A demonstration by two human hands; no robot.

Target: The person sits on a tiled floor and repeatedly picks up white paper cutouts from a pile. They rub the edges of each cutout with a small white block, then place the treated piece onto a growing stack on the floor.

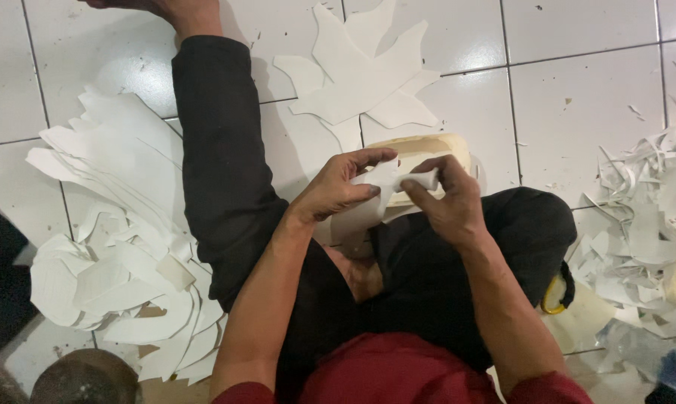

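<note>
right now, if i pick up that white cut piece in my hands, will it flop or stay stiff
Probably floppy: the white cut piece is a thin sheet that bends between the left hand and right hand. Likely light, like the flat cut shapes on the tiled floor. It could crease.

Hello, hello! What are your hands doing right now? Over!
Left hand and right hand both pinching a white cut piece over the lap. Cream roll behind it. White cutouts piled left, scraps right. Nothing blocking.
</note>
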